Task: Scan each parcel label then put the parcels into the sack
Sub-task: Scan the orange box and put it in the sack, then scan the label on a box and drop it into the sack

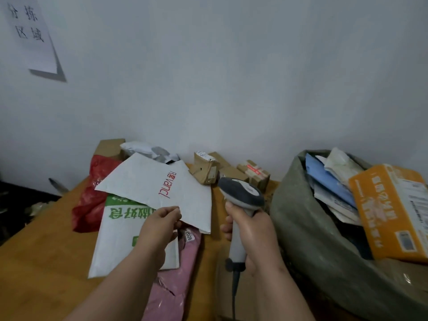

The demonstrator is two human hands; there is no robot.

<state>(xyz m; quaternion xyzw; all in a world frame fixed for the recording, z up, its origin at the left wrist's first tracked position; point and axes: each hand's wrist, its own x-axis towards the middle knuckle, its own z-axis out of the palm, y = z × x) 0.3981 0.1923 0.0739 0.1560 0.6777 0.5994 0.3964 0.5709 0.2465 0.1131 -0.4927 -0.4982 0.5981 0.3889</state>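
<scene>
My left hand (158, 224) pinches the near edge of a white envelope parcel with red lettering (159, 185) and holds it lifted over the table. My right hand (251, 232) grips the handle of a grey and white barcode scanner (240, 198), its head upright just right of the envelope. No label shows on the envelope's upper face. The grey-green sack (312, 239) stands open at the right, holding an orange box (393, 212), a blue mailer (324, 179) and several pale packets.
On the wooden table (46, 262) lie a white bag with green print (122, 239), a pink mailer (180, 269), a red bag (92, 198), a grey mailer (150, 150) and several small brown boxes (208, 170) against the wall. A paper sign (30, 35) hangs upper left.
</scene>
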